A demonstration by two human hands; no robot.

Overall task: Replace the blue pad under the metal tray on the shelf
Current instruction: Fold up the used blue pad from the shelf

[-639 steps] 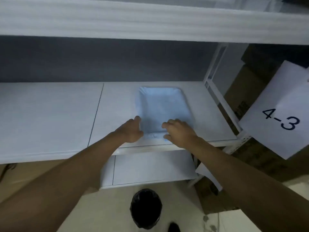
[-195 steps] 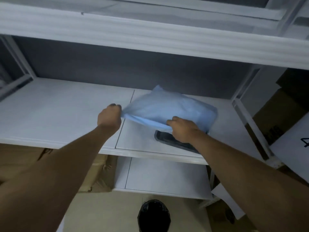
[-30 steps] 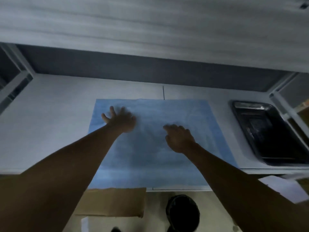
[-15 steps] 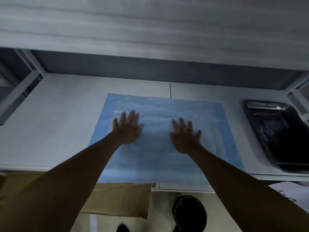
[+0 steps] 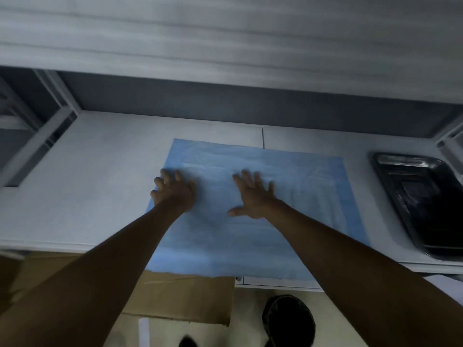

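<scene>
1. A flat brown cardboard sheet (image 5: 175, 296) lies below the front edge of the shelving, its near edge ragged
2. A round black bin (image 5: 288, 321) stands on the pale floor (image 5: 245, 329) just right of the cardboard
3. A dark grey back wall (image 5: 225, 106) runs behind
4. A white slotted metal upright (image 5: 42, 146) slants at the left end

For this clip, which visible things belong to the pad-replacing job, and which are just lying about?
Job:
- flat light-blue pad, spread on the white shelf
- dark rectangular metal tray, beside the pad
- left hand and right hand, pressing the pad

Lying about:
- brown cardboard sheet below
- round black bin on the floor
</scene>
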